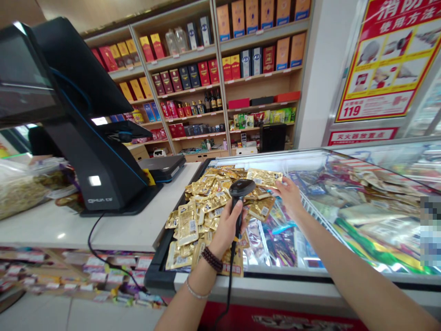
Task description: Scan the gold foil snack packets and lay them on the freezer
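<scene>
My left hand (228,226) is wrapped round the grip of a black barcode scanner (241,189), its head pointing away over a heap of gold snack packets (201,202) on the glass lid of a chest freezer (310,161). Its cable hangs down past my wrist. My right hand (288,195) reaches across the heap and pinches one gold packet (265,177) by its edge, lifting it at the far side of the pile.
A black checkout terminal (86,133) stands on the white counter (113,225) at left, with a bagged item (20,184) beside it. Shelves of boxed goods (206,69) fill the back wall. A red fire-safety poster (389,59) hangs at right.
</scene>
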Demonstrator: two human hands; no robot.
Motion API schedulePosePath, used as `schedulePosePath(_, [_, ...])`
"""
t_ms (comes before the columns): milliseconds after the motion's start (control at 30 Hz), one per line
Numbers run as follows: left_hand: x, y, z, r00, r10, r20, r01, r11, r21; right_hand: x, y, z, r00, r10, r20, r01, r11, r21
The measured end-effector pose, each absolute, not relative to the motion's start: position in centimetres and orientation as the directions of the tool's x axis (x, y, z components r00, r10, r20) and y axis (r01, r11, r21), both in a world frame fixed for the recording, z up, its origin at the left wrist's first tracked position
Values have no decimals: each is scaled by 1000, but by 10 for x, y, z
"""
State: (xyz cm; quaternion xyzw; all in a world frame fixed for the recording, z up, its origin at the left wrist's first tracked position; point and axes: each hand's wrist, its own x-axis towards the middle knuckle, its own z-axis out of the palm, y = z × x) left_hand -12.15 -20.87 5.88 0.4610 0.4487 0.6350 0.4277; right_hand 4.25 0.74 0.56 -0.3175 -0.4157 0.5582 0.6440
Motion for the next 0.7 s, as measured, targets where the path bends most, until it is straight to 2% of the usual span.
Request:
schedulePosePath(200, [-122,-208,58,-230,955,186,-149,-224,963,49,21,2,81,982,173,-490,190,-850])
schedulePosePath(333, [-121,-209,61,-267,949,169,-164,-217,962,80,48,-2,288,954,84,-515,229,-826])
schedulePosePath(500, [-119,-210,64,-298,944,143,-146,-193,970,150,83,6,542,840,-9,-462,289,-838])
schedulePosePath(600, [-119,-210,64,-334,935,122,-137,-176,975,196,94,22,635,773,10,-400,339,-851])
schedulePosePath(700, [-119,-212,66,-372,924,94,-163,-164,973,234,95,41,634,766,106,-334,396,-855])
